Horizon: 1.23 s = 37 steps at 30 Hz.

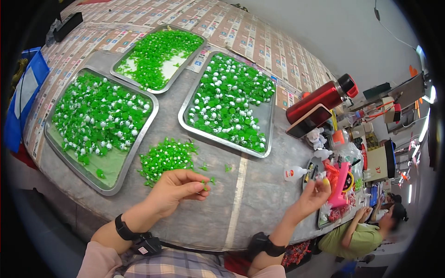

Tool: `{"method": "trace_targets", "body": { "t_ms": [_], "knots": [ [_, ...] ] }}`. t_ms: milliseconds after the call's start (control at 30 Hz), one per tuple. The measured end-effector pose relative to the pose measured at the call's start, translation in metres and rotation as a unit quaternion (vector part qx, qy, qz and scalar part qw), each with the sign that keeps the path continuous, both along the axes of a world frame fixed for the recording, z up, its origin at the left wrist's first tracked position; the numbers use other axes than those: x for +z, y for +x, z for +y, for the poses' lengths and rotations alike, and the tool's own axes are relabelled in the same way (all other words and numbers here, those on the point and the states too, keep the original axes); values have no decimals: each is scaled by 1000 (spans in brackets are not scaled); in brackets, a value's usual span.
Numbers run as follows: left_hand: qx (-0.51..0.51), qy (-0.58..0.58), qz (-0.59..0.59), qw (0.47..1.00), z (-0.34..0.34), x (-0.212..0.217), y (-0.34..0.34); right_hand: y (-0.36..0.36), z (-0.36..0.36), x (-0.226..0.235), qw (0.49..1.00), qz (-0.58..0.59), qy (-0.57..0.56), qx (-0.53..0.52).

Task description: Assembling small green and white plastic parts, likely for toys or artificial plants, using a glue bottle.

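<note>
My left hand (178, 190) is closed in a pinch on a small green plastic piece (204, 185), just right of a loose heap of green pieces with white dots (167, 160). My right hand (313, 198) is raised at the right side of the table. Its thumb and bent fingers look apart, and I see nothing held between them. Close by are a pink tape dispenser (342, 185) and a small white squeeze bottle (294, 173). Part of a small tray with bits in it is hidden behind the fingers.
Three metal trays hold green pieces: a left tray (124, 173), a back tray (199, 44) and a middle tray (222, 144). A red thermos (313, 101) stands behind a propped phone (309, 121). Another person (366, 234) sits at the right. A blue bin (28, 97) is at far left.
</note>
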<state>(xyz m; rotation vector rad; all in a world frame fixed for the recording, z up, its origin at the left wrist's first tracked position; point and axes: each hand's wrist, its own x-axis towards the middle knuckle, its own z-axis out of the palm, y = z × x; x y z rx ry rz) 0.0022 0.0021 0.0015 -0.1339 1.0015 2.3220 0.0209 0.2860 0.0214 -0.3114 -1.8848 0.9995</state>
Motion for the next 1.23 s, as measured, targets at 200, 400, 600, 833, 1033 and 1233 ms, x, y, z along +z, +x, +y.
{"method": "trace_targets", "body": {
  "t_ms": [200,400,600,833,1033,1233],
  "knots": [
    [-17,-25,12,999,-1,-1,1,-17,59,-52,935,-334,-92,77],
    [0,-15,5,1000,-6,-3,1,-19,-27,8,961,-102,-170,194],
    [16,29,-9,999,-8,-4,-2,-8,-79,42,963,-16,-143,226],
    [29,54,-15,998,-7,-7,0,-6,-110,37,973,26,-66,218],
    [20,64,-12,998,-7,-8,-1,1,-116,32,955,-24,-81,286],
    [16,66,-12,998,-7,-9,-1,-5,-124,30,964,-19,-29,263]
  ]
}}
